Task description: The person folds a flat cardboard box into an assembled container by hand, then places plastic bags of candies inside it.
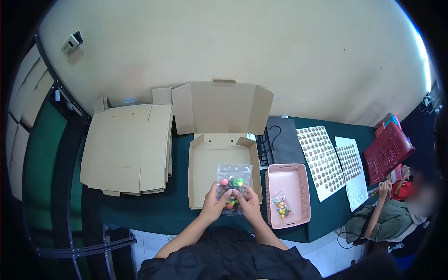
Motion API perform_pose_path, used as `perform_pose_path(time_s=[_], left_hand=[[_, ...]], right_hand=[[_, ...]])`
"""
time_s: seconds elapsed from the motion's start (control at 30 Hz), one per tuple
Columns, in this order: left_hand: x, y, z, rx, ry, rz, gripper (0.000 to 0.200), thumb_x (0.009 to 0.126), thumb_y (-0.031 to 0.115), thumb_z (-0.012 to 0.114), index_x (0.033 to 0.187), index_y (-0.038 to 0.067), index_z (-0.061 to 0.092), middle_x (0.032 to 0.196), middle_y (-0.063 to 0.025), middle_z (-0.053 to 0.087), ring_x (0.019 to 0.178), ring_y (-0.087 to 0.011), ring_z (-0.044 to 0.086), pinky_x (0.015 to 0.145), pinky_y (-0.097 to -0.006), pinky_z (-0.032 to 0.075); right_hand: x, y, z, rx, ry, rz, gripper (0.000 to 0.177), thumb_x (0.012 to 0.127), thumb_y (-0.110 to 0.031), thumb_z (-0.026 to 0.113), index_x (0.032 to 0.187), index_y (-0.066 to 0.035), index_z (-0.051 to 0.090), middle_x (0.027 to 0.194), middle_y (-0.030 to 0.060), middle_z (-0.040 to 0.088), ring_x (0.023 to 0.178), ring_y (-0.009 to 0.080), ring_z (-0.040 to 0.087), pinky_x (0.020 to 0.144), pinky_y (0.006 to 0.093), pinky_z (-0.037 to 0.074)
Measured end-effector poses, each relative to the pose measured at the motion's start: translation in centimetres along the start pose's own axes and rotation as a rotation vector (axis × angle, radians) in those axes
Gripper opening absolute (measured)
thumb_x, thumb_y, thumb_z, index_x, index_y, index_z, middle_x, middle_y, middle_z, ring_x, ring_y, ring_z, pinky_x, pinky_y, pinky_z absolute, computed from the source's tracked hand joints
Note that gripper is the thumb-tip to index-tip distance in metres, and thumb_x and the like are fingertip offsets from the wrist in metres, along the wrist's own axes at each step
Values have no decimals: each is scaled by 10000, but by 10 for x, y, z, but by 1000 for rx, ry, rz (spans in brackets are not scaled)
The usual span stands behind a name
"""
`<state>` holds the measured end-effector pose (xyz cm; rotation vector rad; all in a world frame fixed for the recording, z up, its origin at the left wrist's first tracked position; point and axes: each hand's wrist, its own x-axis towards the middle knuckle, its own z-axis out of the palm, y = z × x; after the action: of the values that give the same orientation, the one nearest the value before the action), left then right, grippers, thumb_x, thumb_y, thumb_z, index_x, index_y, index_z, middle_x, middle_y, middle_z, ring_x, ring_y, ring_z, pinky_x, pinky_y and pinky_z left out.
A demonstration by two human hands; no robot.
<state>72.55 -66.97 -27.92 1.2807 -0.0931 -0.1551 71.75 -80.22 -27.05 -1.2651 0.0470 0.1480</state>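
Note:
A clear plastic bag [234, 173] with small coloured pieces, pink, green, yellow and dark, is held upright between my two hands. My left hand [213, 204] is closed on its left side, and my right hand [248, 203] grips its right side, with both thumbs pressed on the front. Behind and beneath the bag stands an open cardboard box [205, 161], its lid [223, 107] raised against the wall. To the right of my right hand is a pink basket [294, 179] with a similar bag [282, 205] lying inside.
Flattened cardboard boxes [126, 149] are stacked at the left. Right of the box lie a dark folder [285, 144] and sticker sheets [321, 161]. A maroon basket [387, 151] leans at the far right, near a seated person [394, 217]. A metal rack [70, 186] stands left.

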Motion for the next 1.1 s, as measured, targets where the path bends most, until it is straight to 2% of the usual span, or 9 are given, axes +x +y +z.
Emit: perform_pose_path(time_s=[0.2,0.27,0.37,0.57,0.67,0.73,0.93,1.0,1.1], left_hand=[[-5,2,-1,-91,46,-98,263,911,162,495,1088,-9,403,1049,-130,556,960,-159,550,820,-279,448],[-5,2,1,-164,79,-141,265,914,162,487,1096,-9,396,1052,-133,556,966,-163,548,823,-280,447],[-6,-4,2,-37,61,-18,294,929,206,460,1119,-7,389,1051,-125,556,964,-161,546,819,-277,448],[-5,-6,-4,-55,80,-36,326,931,217,458,1157,-6,386,1056,-121,556,943,-158,554,794,-269,457],[-7,-2,-4,-115,58,-158,325,931,217,453,1160,-3,388,1056,-122,557,915,-145,563,716,-245,488],[-6,-6,-1,78,33,3,349,943,273,411,1166,6,388,1048,-111,553,868,-128,573,620,-216,508],[-6,-3,-4,-18,67,-59,344,945,268,401,1174,12,381,1025,-99,544,830,-114,575,591,-205,515],[-7,-3,-4,-49,64,-88,339,934,242,432,1176,12,375,1025,-99,544,831,-115,575,591,-206,514],[-8,-1,1,-13,31,-77,346,909,188,493,1176,12,363,1026,-101,544,828,-119,577,595,-212,514]], right_hand=[[0,8,-11,-25,-20,44,240,895,-185,538,1037,9,540,970,53,596,843,80,544,742,225,432],[1,9,-11,-79,24,137,248,902,-205,525,1036,3,550,964,41,597,857,78,538,768,227,425],[-2,7,0,-56,-31,50,286,912,-224,508,1091,-3,534,956,27,586,814,43,525,687,166,416],[1,15,-8,122,-25,101,269,887,-160,550,1095,9,532,939,42,610,836,67,556,729,206,440],[0,3,-2,-23,-49,84,261,895,-156,527,1091,17,528,962,60,609,854,89,560,763,236,441],[-1,8,-4,7,-40,102,261,894,-156,527,1092,15,528,966,61,608,858,91,560,766,237,440],[3,23,-21,166,-58,178,263,880,-136,541,1094,16,528,976,67,607,859,92,561,761,232,442],[2,19,-19,228,-61,227,267,875,-132,548,1097,16,528,980,68,606,854,92,560,755,229,442],[1,-1,-1,76,-22,149,204,875,-141,550,1016,6,553,892,53,604,789,82,551,717,223,435]])
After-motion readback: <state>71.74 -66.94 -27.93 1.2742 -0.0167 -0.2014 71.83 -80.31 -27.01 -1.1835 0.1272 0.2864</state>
